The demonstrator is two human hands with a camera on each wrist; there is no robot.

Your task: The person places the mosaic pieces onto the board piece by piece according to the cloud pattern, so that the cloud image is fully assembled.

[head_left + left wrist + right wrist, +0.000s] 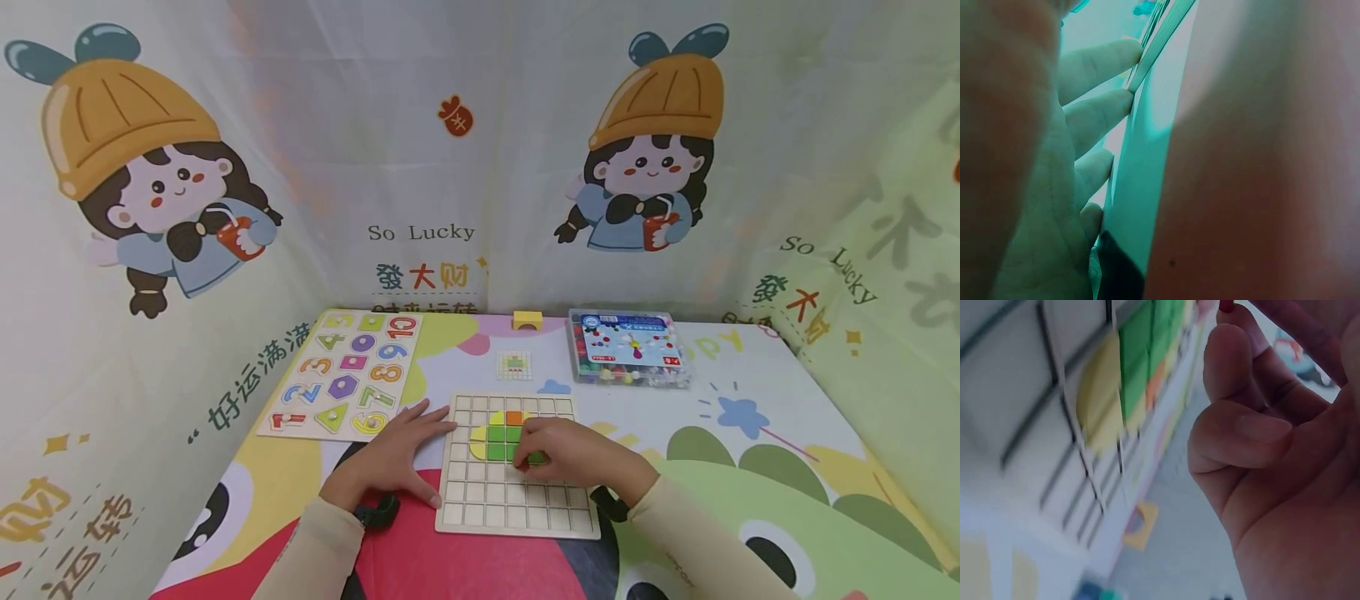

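Note:
A wooden grid board (486, 493) lies in front of me with colored pieces set in its cells. Green squares (497, 452) fill the middle, yellow rounded pieces (477, 442) sit at their side, and an orange square (513, 417) is above them. My left hand (392, 457) has its fingers spread, touching the board's left edge; the left wrist view shows the fingertips (1124, 100) against that edge. Over the board's right half, my right hand (566, 450) pinches a small red piece (1227, 305), mostly hidden by the fingers and the frame edge.
A small pattern card (514, 365) lies behind the board. To the left is a number and shape puzzle board (352, 362). A clear plastic box (630, 348) of colored parts stands at the back right, and a yellow arch block (527, 320) sits at the back edge.

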